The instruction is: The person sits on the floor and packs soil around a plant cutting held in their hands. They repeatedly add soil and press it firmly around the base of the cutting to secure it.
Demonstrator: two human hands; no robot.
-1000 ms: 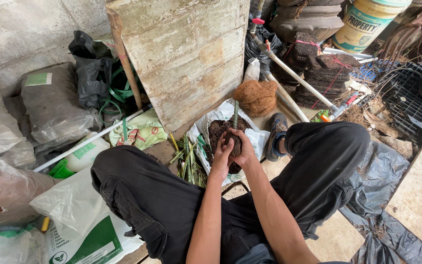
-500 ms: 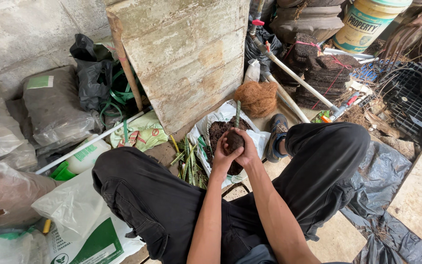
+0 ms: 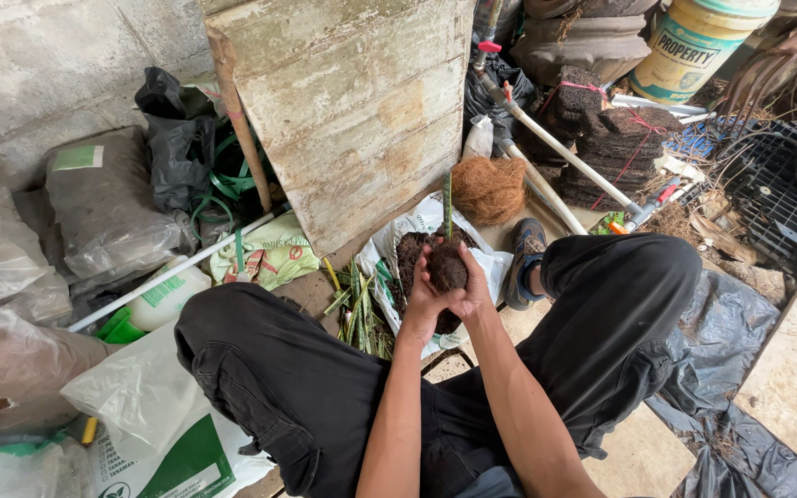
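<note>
1. Rough grey concrete wall [image 3: 39, 65] along the top left, stained and patchy.
2. Weathered wooden board [image 3: 352, 111] leaning upright in the middle, paint mostly flaked off.
3. Floor's pale concrete slabs [image 3: 791, 378], partly under black plastic sheeting [image 3: 740, 323].
4. Black plastic crate [image 3: 786, 212] on the right.
5. Flat, soft daylight, no hard shadows anywhere.

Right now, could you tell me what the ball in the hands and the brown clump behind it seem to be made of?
Dark ball: apparently moist soil or coir, crumbly and matte, with a green stem rising from it. Brown clump: likely coconut fibre, stringy and dry.
</note>
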